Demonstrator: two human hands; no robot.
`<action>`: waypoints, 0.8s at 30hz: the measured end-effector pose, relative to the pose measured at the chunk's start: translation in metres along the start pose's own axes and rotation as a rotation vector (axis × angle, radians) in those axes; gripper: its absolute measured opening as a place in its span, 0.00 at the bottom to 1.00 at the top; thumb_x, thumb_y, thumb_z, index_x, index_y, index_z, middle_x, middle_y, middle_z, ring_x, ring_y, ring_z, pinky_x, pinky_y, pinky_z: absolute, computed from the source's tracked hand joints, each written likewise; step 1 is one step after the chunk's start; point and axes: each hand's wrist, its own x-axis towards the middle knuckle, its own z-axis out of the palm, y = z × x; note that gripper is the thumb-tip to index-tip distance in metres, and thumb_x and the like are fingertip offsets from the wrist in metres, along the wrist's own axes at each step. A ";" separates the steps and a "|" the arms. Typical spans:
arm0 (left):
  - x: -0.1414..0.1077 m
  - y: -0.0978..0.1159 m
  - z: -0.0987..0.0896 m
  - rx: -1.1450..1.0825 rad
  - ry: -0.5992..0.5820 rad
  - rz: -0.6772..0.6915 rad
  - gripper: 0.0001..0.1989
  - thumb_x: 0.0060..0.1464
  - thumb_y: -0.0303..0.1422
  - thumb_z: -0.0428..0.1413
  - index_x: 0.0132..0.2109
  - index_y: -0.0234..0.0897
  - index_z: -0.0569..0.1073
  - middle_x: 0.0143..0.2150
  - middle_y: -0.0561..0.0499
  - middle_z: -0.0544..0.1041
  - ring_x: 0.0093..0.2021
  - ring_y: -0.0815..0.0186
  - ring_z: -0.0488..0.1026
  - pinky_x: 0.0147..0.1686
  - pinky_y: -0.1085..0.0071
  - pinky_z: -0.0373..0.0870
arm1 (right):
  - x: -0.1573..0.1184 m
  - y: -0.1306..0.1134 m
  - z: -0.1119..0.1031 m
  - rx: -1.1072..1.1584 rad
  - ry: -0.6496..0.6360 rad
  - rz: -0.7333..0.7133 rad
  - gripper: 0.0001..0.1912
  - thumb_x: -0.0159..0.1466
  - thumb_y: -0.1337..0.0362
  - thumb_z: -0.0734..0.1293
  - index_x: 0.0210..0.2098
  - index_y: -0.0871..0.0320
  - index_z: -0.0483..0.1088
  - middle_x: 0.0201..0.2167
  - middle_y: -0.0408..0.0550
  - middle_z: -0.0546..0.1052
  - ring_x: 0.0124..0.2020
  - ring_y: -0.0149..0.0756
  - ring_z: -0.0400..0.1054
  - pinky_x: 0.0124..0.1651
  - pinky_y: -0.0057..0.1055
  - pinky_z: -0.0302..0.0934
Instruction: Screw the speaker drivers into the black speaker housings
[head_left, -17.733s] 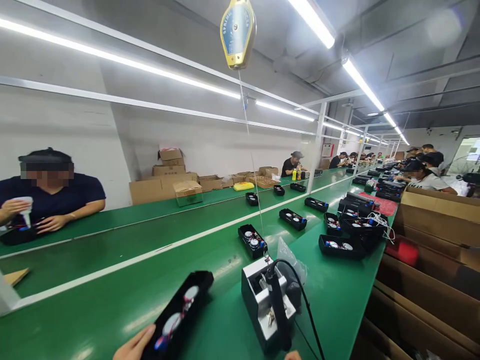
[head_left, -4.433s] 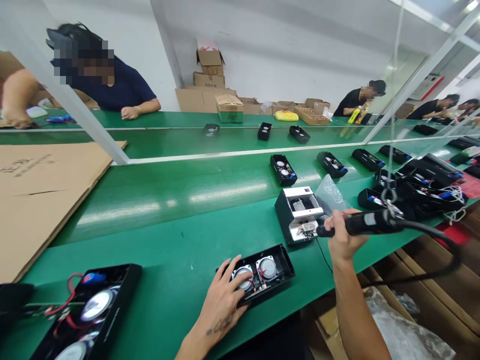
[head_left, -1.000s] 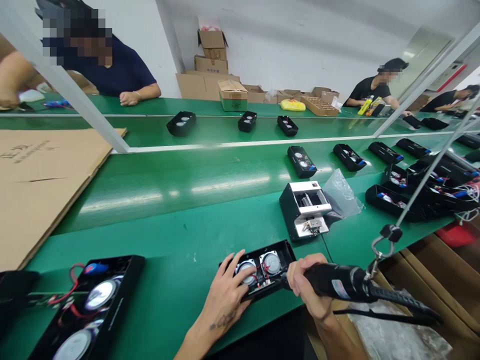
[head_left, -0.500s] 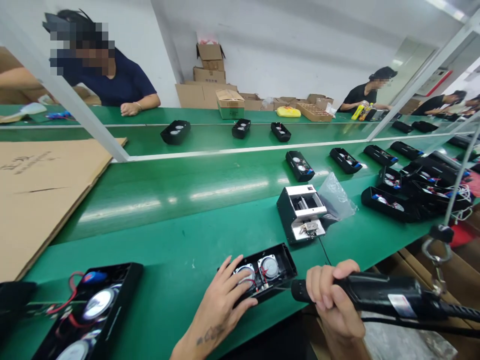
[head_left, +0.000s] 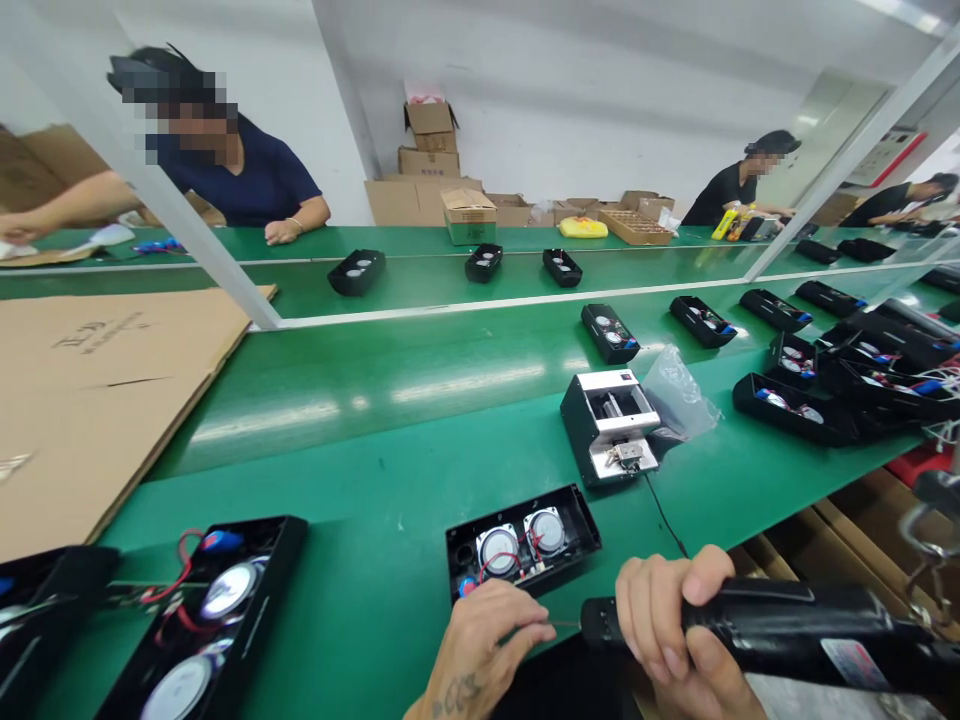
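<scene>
My right hand (head_left: 671,625) is wrapped round a black electric screwdriver (head_left: 795,630), held level with its thin bit pointing left. My left hand (head_left: 491,640) is closed in a pinch at the tip of that bit; anything between the fingertips is too small to make out. Just beyond the left hand, an open black speaker box (head_left: 585,560) lies on the green bench, with two round silver speakers (head_left: 499,552), red wires and a blue part inside. Its near left corner is partly hidden by the hand.
More open speaker boxes stand at the left (head_left: 259,590), along the belt (head_left: 450,350) and piled at the right (head_left: 795,410). A black and silver device (head_left: 611,430) sits beside a plastic bag (head_left: 679,395). Cardboard (head_left: 112,380) lies left. A co-worker (head_left: 247,180) sits opposite.
My left hand has left the speaker box and come down right to the screwdriver's tip, fingers now pinched. The screwdriver has dropped slightly lower in view. The view has shifted a little.
</scene>
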 end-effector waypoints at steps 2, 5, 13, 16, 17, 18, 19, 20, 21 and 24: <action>-0.002 0.000 0.000 0.053 -0.048 0.021 0.09 0.72 0.35 0.57 0.45 0.47 0.84 0.37 0.53 0.87 0.37 0.65 0.85 0.41 0.72 0.84 | 0.000 -0.003 0.004 -0.041 -0.002 0.028 0.05 0.75 0.55 0.67 0.46 0.45 0.66 0.16 0.30 0.56 0.12 0.28 0.49 0.21 0.30 0.52; -0.003 0.002 0.004 0.047 -0.033 0.073 0.10 0.73 0.35 0.56 0.48 0.46 0.83 0.37 0.53 0.87 0.37 0.64 0.85 0.42 0.70 0.84 | 0.003 -0.008 0.009 -0.088 -0.032 0.073 0.07 0.74 0.52 0.69 0.45 0.43 0.66 0.15 0.29 0.56 0.11 0.29 0.49 0.20 0.29 0.52; 0.002 -0.006 -0.006 0.428 0.128 0.104 0.26 0.59 0.53 0.68 0.56 0.41 0.78 0.57 0.41 0.84 0.62 0.43 0.79 0.60 0.45 0.80 | 0.002 0.001 0.001 -0.161 -0.032 0.006 0.04 0.75 0.58 0.67 0.48 0.45 0.67 0.18 0.33 0.62 0.16 0.31 0.56 0.24 0.31 0.56; -0.004 -0.021 -0.019 0.533 0.106 -0.011 0.23 0.52 0.48 0.74 0.47 0.42 0.79 0.64 0.40 0.78 0.69 0.35 0.70 0.65 0.35 0.72 | 0.000 0.011 -0.010 -0.159 0.016 -0.034 0.05 0.75 0.61 0.65 0.50 0.47 0.68 0.20 0.34 0.63 0.18 0.31 0.57 0.26 0.32 0.56; -0.006 -0.025 -0.021 0.546 0.087 -0.021 0.21 0.51 0.46 0.74 0.45 0.42 0.79 0.65 0.40 0.78 0.70 0.34 0.68 0.66 0.34 0.70 | 0.000 0.014 -0.013 -0.159 0.032 -0.036 0.05 0.75 0.62 0.65 0.50 0.47 0.68 0.20 0.34 0.63 0.18 0.31 0.57 0.26 0.33 0.56; -0.008 -0.029 -0.021 0.555 0.066 -0.023 0.19 0.51 0.44 0.75 0.44 0.42 0.79 0.65 0.41 0.77 0.72 0.34 0.66 0.67 0.33 0.68 | 0.000 0.017 -0.016 -0.163 0.046 -0.033 0.05 0.75 0.62 0.65 0.50 0.47 0.68 0.20 0.34 0.63 0.18 0.31 0.57 0.27 0.32 0.56; -0.010 -0.033 -0.020 0.559 0.050 -0.020 0.18 0.51 0.42 0.75 0.44 0.42 0.79 0.65 0.41 0.77 0.73 0.34 0.65 0.68 0.34 0.67 | 0.001 0.019 -0.019 -0.171 0.051 -0.030 0.05 0.75 0.62 0.65 0.50 0.47 0.67 0.20 0.34 0.63 0.18 0.31 0.57 0.27 0.32 0.56; -0.012 -0.035 -0.018 0.558 0.041 -0.018 0.17 0.52 0.40 0.74 0.44 0.42 0.79 0.65 0.42 0.77 0.74 0.35 0.63 0.69 0.34 0.65 | 0.003 0.022 -0.020 -0.182 0.051 -0.029 0.05 0.75 0.63 0.65 0.50 0.47 0.67 0.21 0.34 0.64 0.19 0.31 0.57 0.27 0.32 0.56; -0.013 -0.038 -0.015 0.554 0.040 -0.017 0.16 0.51 0.39 0.75 0.43 0.42 0.79 0.65 0.43 0.77 0.74 0.36 0.62 0.71 0.34 0.63 | 0.005 0.024 -0.021 -0.194 0.053 -0.032 0.05 0.75 0.63 0.66 0.50 0.47 0.67 0.21 0.34 0.63 0.19 0.31 0.57 0.27 0.31 0.56; -0.013 -0.042 -0.006 0.547 0.049 -0.006 0.16 0.48 0.37 0.76 0.40 0.43 0.80 0.62 0.46 0.79 0.75 0.37 0.62 0.75 0.33 0.54 | 0.012 0.029 -0.021 -0.227 0.067 -0.034 0.05 0.74 0.63 0.67 0.49 0.48 0.68 0.20 0.33 0.63 0.18 0.30 0.57 0.26 0.30 0.56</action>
